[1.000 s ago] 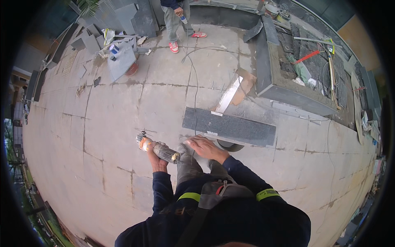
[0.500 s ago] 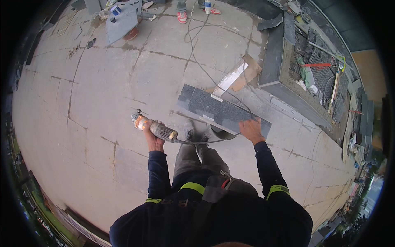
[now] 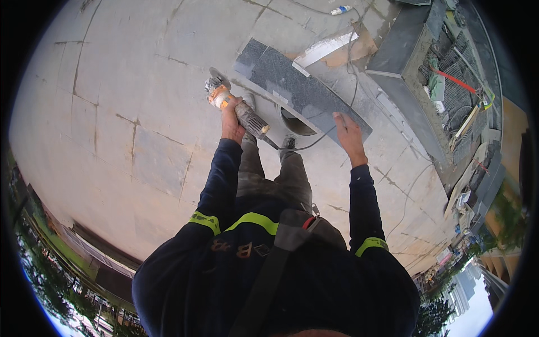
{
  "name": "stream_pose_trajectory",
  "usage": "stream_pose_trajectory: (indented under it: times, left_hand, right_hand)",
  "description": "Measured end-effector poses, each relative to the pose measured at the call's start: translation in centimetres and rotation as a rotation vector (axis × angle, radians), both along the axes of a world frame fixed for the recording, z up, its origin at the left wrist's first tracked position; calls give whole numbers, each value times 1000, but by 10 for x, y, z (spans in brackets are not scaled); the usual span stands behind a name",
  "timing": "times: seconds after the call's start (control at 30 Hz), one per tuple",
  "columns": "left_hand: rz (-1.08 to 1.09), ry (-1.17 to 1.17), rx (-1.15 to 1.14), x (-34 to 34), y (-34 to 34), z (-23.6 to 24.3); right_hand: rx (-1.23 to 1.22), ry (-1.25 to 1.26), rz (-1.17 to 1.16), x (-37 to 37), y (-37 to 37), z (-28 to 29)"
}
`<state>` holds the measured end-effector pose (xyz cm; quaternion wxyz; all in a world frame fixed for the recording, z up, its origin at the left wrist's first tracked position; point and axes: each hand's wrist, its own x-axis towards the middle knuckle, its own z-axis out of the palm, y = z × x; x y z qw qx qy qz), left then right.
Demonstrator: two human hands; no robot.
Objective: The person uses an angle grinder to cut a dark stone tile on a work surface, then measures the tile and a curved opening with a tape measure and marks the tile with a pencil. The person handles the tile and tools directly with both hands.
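Note:
My left hand (image 3: 231, 118) is wrapped round the body of an angle grinder (image 3: 247, 116), orange and grey and coated in dust. Its round disc (image 3: 219, 77) points away from me, near the left end of a dark grey stone slab (image 3: 306, 84). The slab slants across in front of my legs, over a round hollow support (image 3: 297, 122). Over the slab's right end, my right hand (image 3: 350, 137) is open with its fingers stretched out; whether it touches the stone I cannot tell. The grinder's cable (image 3: 314, 143) runs rightward to the slab beside that hand.
Beyond the slab lie a white strip (image 3: 325, 49) and brown cardboard (image 3: 362, 48). A small white-and-blue object (image 3: 341, 10) is on the floor farther off. At right, a dark stone-clad box (image 3: 393, 56) holds mesh, a red-handled tool (image 3: 453, 78) and scraps.
The grinder has moved closer to the slab's left end, and its disc now shows broadside. My right hand's fingers have straightened from a curled grip. My view has shifted nearer to my body.

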<state>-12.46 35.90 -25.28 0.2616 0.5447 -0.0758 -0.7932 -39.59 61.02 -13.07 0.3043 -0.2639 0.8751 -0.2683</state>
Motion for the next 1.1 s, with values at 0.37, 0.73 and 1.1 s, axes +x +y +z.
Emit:
stream_pose_trajectory:
  times: [0.37,0.73,1.1]
  left_hand:
    - [-103,9,60,3,36,-77]
    - [-435,277,-26,18,-69,-131]
    - [-612,228,-26,-56,-182,-173]
  right_hand:
    - [87,-167,313,191,-111,-124]
    - [-80,-188,105,216,-188,-166]
    - [-61,-7,-66,198,-277,-214]
